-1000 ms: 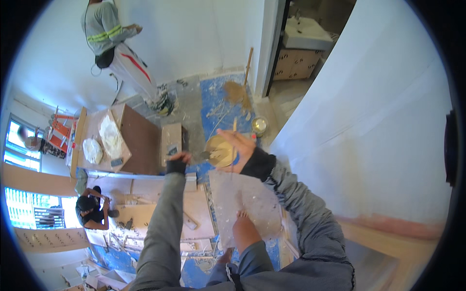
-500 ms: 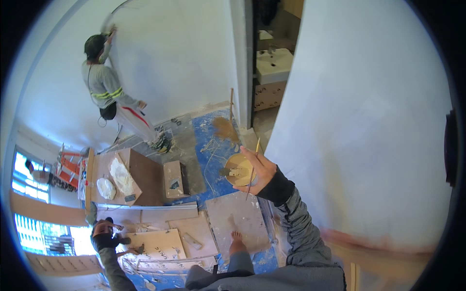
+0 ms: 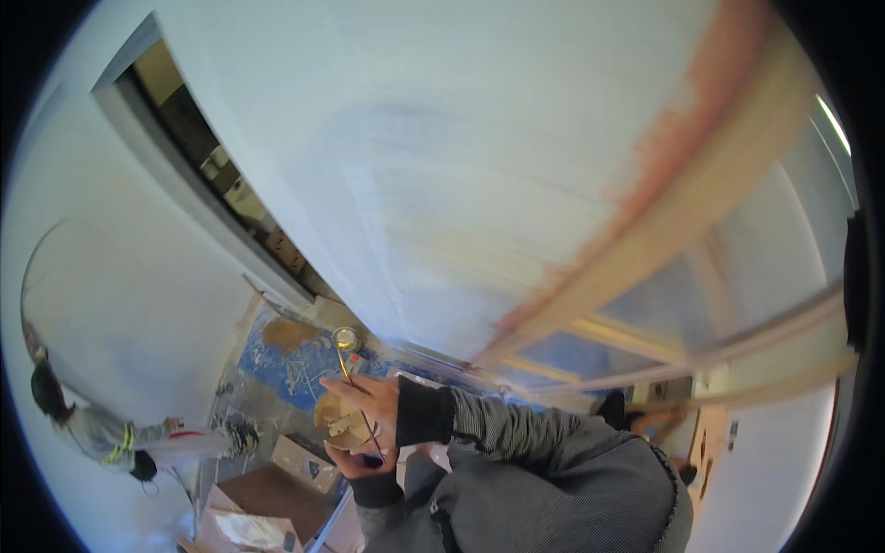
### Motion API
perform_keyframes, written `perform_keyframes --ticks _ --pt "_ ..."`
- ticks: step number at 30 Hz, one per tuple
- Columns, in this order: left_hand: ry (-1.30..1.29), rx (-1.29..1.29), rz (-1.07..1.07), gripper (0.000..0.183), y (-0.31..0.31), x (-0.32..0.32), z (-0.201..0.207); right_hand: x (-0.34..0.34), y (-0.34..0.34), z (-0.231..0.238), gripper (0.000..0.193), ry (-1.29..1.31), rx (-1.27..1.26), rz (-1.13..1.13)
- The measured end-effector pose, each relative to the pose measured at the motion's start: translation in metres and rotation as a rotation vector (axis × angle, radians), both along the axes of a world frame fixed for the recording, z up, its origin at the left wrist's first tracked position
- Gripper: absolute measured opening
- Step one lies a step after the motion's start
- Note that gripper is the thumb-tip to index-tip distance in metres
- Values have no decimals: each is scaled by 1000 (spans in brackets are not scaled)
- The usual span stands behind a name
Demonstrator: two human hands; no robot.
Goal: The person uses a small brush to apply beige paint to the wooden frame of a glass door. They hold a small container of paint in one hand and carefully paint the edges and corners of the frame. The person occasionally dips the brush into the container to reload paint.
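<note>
In the lower middle, my right hand (image 3: 373,404) is closed around a thin yellow-handled stick (image 3: 342,359), perhaps a slender brush, which slants across the bowl. Its fingers also lie along the rim of the round tan bowl (image 3: 334,410). A pale, lumpy piece rests inside the bowl; I cannot tell what it is. My left hand (image 3: 355,461) is at the bowl's near side, its fingers bent against the edge and partly hidden. Both wrists have dark cuffs below grey sleeves.
A smeared white wall panel (image 3: 415,184) with a wooden frame (image 3: 664,221) rises close on the right. An open tin (image 3: 346,338) stands on blue floor covering (image 3: 263,359). A co-worker (image 3: 101,433) is by the left wall, near cardboard boxes (image 3: 300,465). Another person's arm (image 3: 659,419) shows behind the frame.
My view has swung right, bringing the wooden frame close. My left hand has come from the far lower left to the bowl. My right hand still holds the bowl and stick.
</note>
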State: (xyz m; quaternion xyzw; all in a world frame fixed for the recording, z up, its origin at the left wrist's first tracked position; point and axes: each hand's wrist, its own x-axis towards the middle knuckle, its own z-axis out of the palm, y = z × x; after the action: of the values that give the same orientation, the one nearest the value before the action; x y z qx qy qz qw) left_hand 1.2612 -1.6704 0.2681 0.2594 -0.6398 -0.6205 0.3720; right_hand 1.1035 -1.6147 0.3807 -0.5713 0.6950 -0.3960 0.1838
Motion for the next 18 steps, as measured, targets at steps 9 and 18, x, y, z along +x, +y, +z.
perform_keyframes --ticks 9,18 --pt "512 935 -547 54 -35 -86 14 12 49 35 106 239 -136 -428" --pt "209 -371 -789 82 5 -138 101 16 141 77 106 399 -272 -816"
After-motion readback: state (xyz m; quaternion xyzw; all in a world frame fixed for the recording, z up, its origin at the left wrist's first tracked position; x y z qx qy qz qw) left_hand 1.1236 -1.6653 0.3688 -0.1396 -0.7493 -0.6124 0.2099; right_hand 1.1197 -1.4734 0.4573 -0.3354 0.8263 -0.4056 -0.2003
